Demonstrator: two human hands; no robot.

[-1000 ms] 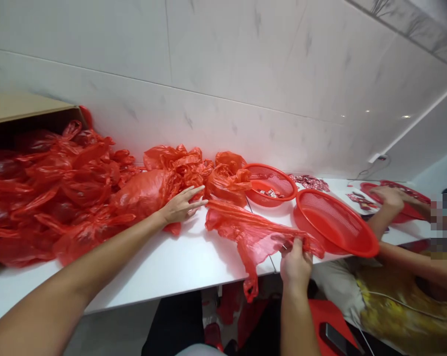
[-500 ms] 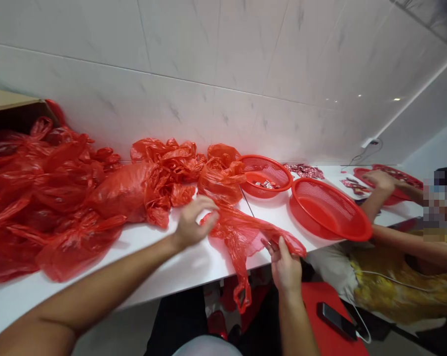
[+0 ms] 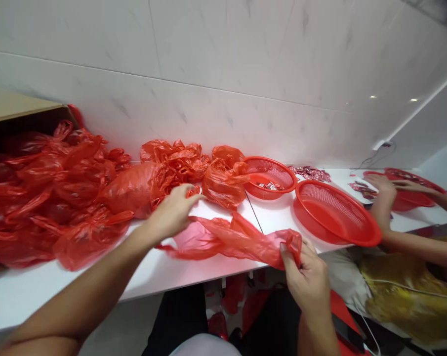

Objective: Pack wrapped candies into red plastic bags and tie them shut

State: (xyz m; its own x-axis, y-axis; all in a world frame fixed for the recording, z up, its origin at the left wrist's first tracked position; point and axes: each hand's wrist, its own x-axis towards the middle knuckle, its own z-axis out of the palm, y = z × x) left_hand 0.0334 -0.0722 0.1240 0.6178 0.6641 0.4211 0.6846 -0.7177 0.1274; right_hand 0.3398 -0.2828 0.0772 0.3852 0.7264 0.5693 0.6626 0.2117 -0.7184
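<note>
A thin red plastic bag (image 3: 238, 240) stretches sideways above the white table's front part. My right hand (image 3: 306, 274) is closed on its right end, thumb on top and the plastic bunched in the fingers. At the bag's other end, my left hand (image 3: 175, 210) has its fingers stretched out and thumb apart, with nothing seen in it. The bag's left part passes just below and behind that hand; whether they touch is unclear. Just beyond the left fingers lies a pile of crumpled red bags (image 3: 179, 160), with a rounded red bag (image 3: 225, 185) beside it.
Filled, knotted red bags (image 3: 60, 173) crowd the left, before a cardboard box (image 3: 19, 106). One red basket (image 3: 269, 165) holds small packets (image 3: 270, 186); another red basket (image 3: 336, 217) stands nearer. A co-worker's arms (image 3: 404, 242) reach over the table at right. A phone (image 3: 347, 331) lies lower right.
The bag has gone from hanging over the table edge to lying stretched sideways. My right hand has closed on its end and moved right; my left hand has shifted left. The view has turned slightly.
</note>
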